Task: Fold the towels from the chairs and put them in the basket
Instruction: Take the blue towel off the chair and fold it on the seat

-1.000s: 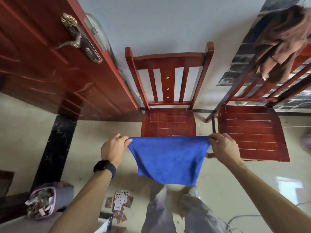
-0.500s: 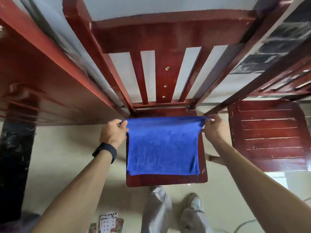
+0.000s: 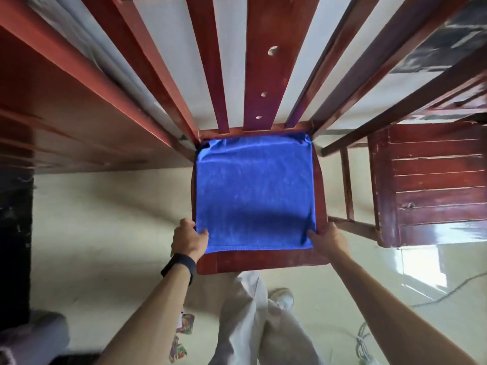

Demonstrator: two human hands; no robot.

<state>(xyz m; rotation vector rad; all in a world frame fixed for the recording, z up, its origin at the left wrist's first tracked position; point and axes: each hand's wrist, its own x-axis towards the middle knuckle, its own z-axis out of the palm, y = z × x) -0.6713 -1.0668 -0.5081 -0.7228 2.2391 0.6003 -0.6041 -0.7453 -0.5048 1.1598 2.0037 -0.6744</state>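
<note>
A blue towel (image 3: 254, 192) lies spread flat over the seat of the red wooden chair (image 3: 263, 262) right in front of me. My left hand (image 3: 188, 239) pinches the towel's near left corner, thumb on top of the cloth. At the near right corner my right hand (image 3: 328, 238) grips the towel the same way. Both far corners rest against the chair's slatted back. No basket is in view.
A second red chair (image 3: 432, 183) stands to the right, its seat bare. A red wooden door (image 3: 66, 101) runs along the left. Playing cards (image 3: 181, 335) lie on the floor by my legs, and a cable (image 3: 434, 301) trails at the lower right.
I have leaned in over the chair. The towel, held up hanging by its top corners before, now lies flat on the seat, and both hands have come back to its near corners.
</note>
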